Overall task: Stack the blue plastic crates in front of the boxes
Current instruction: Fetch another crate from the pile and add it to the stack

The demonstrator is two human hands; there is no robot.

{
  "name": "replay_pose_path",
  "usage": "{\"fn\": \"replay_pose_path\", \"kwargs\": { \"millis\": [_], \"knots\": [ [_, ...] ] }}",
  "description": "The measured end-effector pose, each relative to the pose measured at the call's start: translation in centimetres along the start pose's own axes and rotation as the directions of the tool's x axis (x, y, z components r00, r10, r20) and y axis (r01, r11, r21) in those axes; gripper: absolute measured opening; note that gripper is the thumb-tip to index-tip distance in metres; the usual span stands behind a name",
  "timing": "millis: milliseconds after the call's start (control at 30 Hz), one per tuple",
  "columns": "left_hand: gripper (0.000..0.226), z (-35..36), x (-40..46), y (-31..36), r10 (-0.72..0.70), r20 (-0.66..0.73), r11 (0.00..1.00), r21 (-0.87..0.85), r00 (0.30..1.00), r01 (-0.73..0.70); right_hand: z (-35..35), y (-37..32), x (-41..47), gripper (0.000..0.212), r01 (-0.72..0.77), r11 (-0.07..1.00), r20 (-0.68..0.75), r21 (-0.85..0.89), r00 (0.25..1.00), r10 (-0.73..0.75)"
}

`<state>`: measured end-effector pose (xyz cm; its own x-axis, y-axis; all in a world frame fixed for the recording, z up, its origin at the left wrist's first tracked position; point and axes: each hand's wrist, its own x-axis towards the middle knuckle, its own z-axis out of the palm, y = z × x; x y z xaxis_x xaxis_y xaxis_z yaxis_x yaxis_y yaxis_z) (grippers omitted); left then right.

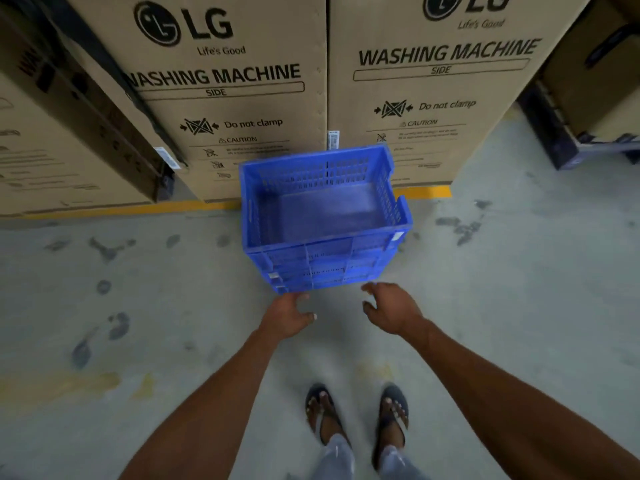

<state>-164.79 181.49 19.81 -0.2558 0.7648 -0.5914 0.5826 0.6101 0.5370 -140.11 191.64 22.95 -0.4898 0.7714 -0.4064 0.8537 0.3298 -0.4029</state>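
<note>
Two hands are seen, both held out low over the floor. The left hand [289,315] is loosely spread, nothing held, its fingertips at or just short of the bottom near edge of the crate stack; contact cannot be told. The right hand [389,308] is likewise loosely spread and holds nothing, just short of the same edge.

Directly beyond the hands, the blue plastic crates [325,220] are stacked on the concrete floor [173,289]. At least three nested layers are counted on the near wall. The top crate is seen to hold nothing.

Beyond the stack, two cardboard boxes [221,98] printed "LG WASHING MACHINE" are stood side by side. A third box [41,161] is seen further left. A yellow floor line [422,192] runs along their base.

Behind the hands, two sandalled feet [356,414] are seen.
</note>
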Motion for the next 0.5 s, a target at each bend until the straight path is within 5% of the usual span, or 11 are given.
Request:
{"fn": "replay_pose_path", "kwargs": {
  "millis": [67, 133, 267, 500],
  "knots": [
    [0.047, -0.3, -3.8, 0.6, -0.137, 0.012, 0.957, -0.256, 0.99, 0.136, -0.7, -2.1, -5.5, 0.042, -0.075, 0.992, -0.02, 0.1, 0.997, 0.078],
    [0.037, -0.4, -6.8, 0.5, -0.21, 0.037, 0.918, -0.335, 0.977, 0.21, -1.3, -3.9, -10.2, 0.033, -0.143, 0.974, -0.038, 0.177, 0.988, 0.152],
    [0.034, 0.2, -12.4, 1.6, -0.199, 0.115, 0.936, -0.27, 0.973, 0.224, -1.6, -6.1, -18.2, 0.03, -0.237, 0.934, -0.027, 0.266, 0.967, 0.253],
    [0.003, 5.0, -21.8, 6.4, -0.005, 0.327, 0.998, -0.055, 0.945, 0.025, 2.3, -5.5, -32.3, 0.038, -0.352, 0.861, 0.016, 0.366, 0.928, 0.372]
  ]
}}
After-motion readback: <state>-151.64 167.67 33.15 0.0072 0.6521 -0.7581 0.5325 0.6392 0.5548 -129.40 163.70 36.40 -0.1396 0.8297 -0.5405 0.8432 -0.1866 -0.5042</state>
